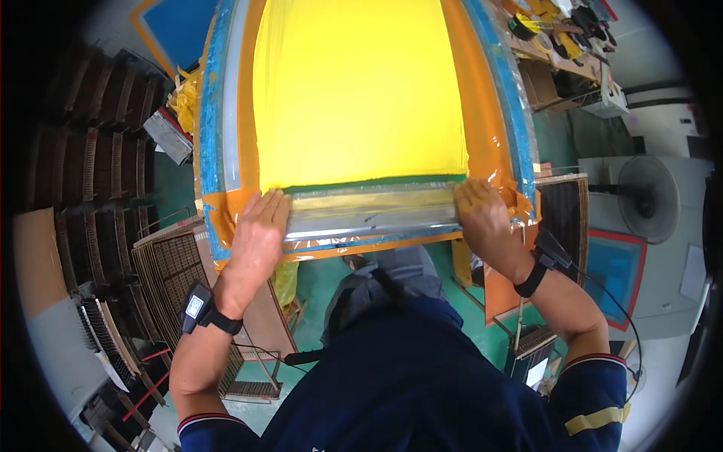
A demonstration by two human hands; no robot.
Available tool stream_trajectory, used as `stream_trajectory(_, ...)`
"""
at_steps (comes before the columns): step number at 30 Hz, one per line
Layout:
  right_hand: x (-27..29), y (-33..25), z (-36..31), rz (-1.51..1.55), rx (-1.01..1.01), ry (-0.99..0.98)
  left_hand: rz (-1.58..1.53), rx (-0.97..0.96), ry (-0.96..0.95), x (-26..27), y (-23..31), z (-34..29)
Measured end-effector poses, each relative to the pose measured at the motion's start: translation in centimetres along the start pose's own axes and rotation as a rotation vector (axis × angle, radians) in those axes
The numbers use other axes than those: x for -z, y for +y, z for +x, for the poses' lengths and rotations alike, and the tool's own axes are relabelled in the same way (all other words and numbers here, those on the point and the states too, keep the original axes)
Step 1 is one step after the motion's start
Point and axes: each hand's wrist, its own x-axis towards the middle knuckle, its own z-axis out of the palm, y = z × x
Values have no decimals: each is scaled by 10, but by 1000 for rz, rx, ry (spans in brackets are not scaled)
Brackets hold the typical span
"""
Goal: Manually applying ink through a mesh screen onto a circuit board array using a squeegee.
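A screen-printing frame edged in blue lies in front of me, with orange tape along its inner borders. Bright yellow ink covers its middle. Across the near end sits a wide squeegee with a silvery, yellow-smeared body and a green blade edge meeting the ink. My left hand is closed on its left end, and my right hand grips the right end. Fingers of both hands point away from me over the top; the thumbs are hidden.
Dark slatted racks fill the left side. A stack of drying trays stands nearer. At far right are a cluttered workbench and a fan. A blue screen with a red frame leans below the fan. Cables run from both wrist devices.
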Motion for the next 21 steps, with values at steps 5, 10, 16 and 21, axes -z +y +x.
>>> stream_trajectory(5, -7, 33, 50, 21, 20, 37, 35, -11, 24, -4, -33, 47)
stream_trajectory(10, -3, 71, 125, -46, 31, 23, 36, -33, 12, -4, -82, 109)
stream_trajectory(16, -5, 121, 217, -50, -35, -8, 52, -54, 11, -4, -150, 192)
stream_trajectory(21, -1, 162, 302, -87, -99, -43, 47, 33, -90, 1, -207, 268)
